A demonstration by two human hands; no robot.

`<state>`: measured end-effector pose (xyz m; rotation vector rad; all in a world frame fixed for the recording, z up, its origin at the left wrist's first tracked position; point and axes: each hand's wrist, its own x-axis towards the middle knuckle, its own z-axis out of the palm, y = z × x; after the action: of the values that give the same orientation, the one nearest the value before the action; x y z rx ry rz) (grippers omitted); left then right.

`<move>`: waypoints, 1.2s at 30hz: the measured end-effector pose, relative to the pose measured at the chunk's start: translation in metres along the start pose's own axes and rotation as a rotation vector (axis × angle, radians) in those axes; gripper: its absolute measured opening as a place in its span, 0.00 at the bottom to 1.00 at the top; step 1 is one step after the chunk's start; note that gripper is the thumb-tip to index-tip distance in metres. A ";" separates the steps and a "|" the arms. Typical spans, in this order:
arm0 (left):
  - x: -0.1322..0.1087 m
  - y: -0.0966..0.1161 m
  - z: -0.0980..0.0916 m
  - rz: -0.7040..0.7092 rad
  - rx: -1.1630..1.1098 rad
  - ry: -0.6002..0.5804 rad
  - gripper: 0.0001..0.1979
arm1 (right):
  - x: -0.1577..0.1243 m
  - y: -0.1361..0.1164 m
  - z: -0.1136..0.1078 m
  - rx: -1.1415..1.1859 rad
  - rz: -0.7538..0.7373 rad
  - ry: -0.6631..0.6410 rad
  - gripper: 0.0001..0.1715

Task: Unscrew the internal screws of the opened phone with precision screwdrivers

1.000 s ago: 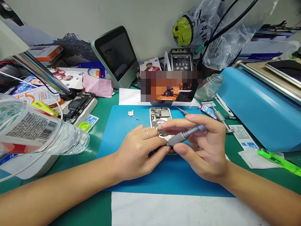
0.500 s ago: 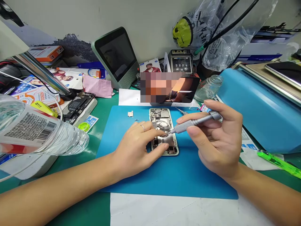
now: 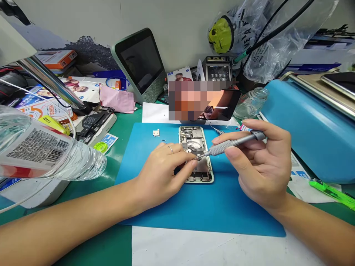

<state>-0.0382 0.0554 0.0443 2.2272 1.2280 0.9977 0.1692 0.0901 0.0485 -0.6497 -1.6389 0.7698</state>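
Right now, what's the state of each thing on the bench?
opened phone, cover off, internals exposed, flat on blue mat
screwdriver, held in right hand, tip down on the phone
left hand, resting on the phone, fingertips at the tip
glass jar, upright, lidless
water bottle, lying on its side
smart display, screen dark
propped phone, screen lit

phone [image 3: 197, 173]: back open, internals exposed, flat on blue mat | screwdriver [image 3: 235, 143]: grey metal, tilted, tip on phone's middle
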 end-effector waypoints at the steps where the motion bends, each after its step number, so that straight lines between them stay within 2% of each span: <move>1: 0.000 0.000 0.000 0.000 -0.003 0.000 0.08 | 0.000 0.000 0.000 -0.001 -0.003 0.002 0.29; 13: -0.001 0.001 0.000 -0.021 -0.019 0.030 0.07 | 0.001 -0.002 0.000 -0.036 -0.077 0.060 0.30; 28: -0.002 -0.001 -0.001 0.005 -0.017 0.025 0.06 | 0.002 -0.002 0.000 -0.042 -0.112 0.014 0.33; 36: -0.001 0.000 0.000 0.025 -0.019 0.019 0.05 | 0.001 -0.003 -0.001 -0.037 -0.075 -0.028 0.34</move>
<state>-0.0384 0.0549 0.0441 2.2283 1.1965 1.0383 0.1703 0.0890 0.0514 -0.6026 -1.6968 0.6980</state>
